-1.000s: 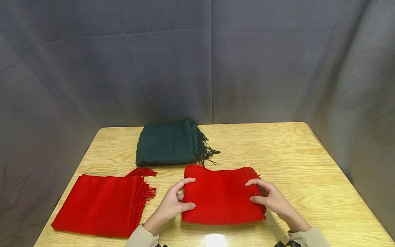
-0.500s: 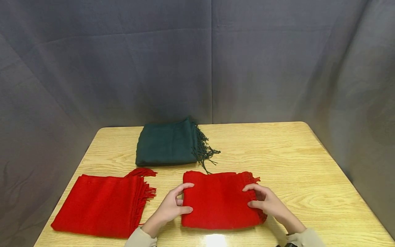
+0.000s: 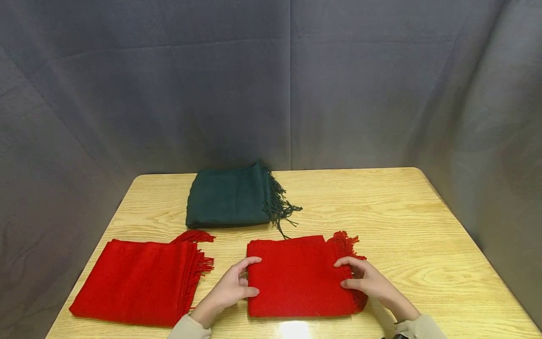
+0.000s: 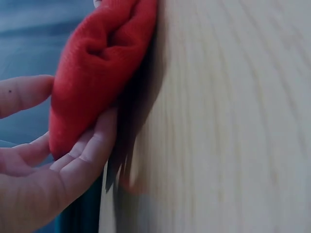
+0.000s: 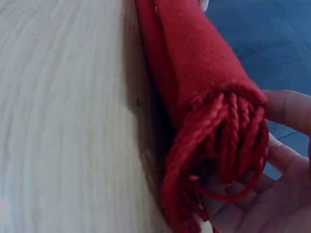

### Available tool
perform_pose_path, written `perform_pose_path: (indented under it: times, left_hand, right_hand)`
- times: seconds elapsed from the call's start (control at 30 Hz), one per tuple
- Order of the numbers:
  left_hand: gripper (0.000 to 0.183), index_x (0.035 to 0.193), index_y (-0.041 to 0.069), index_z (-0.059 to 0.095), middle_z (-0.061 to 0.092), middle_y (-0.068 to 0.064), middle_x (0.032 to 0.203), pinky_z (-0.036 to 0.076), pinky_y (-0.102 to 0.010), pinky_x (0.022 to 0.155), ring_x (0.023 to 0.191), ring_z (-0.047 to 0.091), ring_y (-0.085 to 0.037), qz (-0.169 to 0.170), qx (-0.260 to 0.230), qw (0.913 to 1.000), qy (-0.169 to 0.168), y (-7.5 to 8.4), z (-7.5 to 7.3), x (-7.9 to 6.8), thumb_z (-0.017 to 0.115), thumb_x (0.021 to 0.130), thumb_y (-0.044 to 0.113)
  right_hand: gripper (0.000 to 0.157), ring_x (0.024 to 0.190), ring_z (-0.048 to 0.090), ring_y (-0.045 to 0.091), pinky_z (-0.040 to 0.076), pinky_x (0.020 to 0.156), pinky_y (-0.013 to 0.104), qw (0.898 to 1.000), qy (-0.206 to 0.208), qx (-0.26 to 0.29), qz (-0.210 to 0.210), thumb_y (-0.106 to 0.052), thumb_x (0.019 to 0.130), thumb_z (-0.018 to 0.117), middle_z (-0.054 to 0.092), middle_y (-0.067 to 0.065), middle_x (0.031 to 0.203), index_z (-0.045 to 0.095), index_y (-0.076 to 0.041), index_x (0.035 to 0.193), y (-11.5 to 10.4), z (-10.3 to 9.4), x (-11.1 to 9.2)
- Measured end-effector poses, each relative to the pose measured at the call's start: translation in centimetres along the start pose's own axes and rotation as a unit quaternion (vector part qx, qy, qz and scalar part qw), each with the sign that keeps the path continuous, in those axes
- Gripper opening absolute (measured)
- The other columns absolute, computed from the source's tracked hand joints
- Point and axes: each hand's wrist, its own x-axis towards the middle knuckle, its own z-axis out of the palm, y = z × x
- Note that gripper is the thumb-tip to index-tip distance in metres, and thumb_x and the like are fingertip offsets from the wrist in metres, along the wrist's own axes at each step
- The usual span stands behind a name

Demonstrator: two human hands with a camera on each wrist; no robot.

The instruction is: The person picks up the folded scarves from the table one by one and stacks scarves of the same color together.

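Observation:
A folded red scarf point(image 3: 298, 278) with a fringed right end is held between my two hands at the table's front middle. At its left, folded end, my left hand point(image 3: 232, 286) grips the side, thumb and index finger on top; in the left wrist view, other fingers point(image 4: 92, 150) reach beneath the cloth. My right hand point(image 3: 366, 280) grips the fringed end, and in the right wrist view the twisted red tassels point(image 5: 228, 141) hang over its palm and partly hide the fingers. Shadow shows under the scarf's edges in both wrist views.
A second folded red scarf point(image 3: 131, 282) lies on the wooden table point(image 3: 406, 226) at the left, its fringe toward the middle. Behind is a folded dark green scarf point(image 3: 228, 197), whose loose tassels nearly touch the held scarf's far edge. Grey cloth point(image 3: 271, 94) hangs around the table.
Both hands have brought the held scarf lower and nearer to me, slightly left. It now looks flatter, and more fringe shows at its far right corner. The other scarves have stayed put.

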Motion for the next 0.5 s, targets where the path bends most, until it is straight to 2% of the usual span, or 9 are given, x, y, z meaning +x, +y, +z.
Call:
perform_pose_path:
  times: [0.13,0.27,0.4,0.5]
  left_hand:
    - [0.066,0.132,-0.003,0.036,0.051,-0.015,0.109,0.047,-0.026,0.055,0.068,0.058,-0.019,-0.004,0.012,0.9999,-0.001,-0.3,-0.1,-0.1,0.059,0.072,-0.016]
    - [0.063,0.131,-0.002,0.04,0.05,-0.015,0.109,0.047,-0.025,0.051,0.058,0.054,-0.017,0.005,0.048,0.9988,0.01,-0.3,-0.4,-0.2,0.06,0.072,-0.014]
    - [0.056,0.126,-0.004,0.045,0.052,-0.017,0.105,0.047,-0.027,0.049,0.057,0.054,-0.018,0.039,0.112,0.9923,0.035,-0.1,-0.9,-0.2,0.062,0.074,-0.011]
    - [0.052,0.124,-0.006,0.046,0.052,-0.018,0.098,0.048,-0.029,0.05,0.062,0.058,-0.023,0.052,0.142,0.9873,0.049,0.4,-1.5,-0.4,0.063,0.076,-0.009]
  right_hand:
    - [0.034,0.077,0.052,0.01,0.046,0.069,0.024,1.0,-0.008,-0.001,0.002,-0.001,0.08,0.064,0.05,0.018,0.109,0.052,0.004,0.112,0.3,0.0,0.0]
    - [0.034,0.075,0.055,0.011,0.047,0.068,0.025,1.0,-0.002,-0.031,0.001,-0.004,0.08,0.065,0.051,0.02,0.11,0.054,0.003,0.111,0.3,-0.1,0.0]
    - [0.031,0.07,0.058,0.014,0.049,0.06,0.027,0.997,0.037,-0.064,0.024,-0.006,0.08,0.066,0.055,0.019,0.102,0.057,0.003,0.108,-0.4,-0.6,-0.2]
    - [0.028,0.069,0.061,0.018,0.05,0.057,0.029,0.993,0.075,-0.087,0.036,-0.005,0.08,0.067,0.059,0.017,0.094,0.058,0.005,0.105,-1.2,-1.1,-0.2]
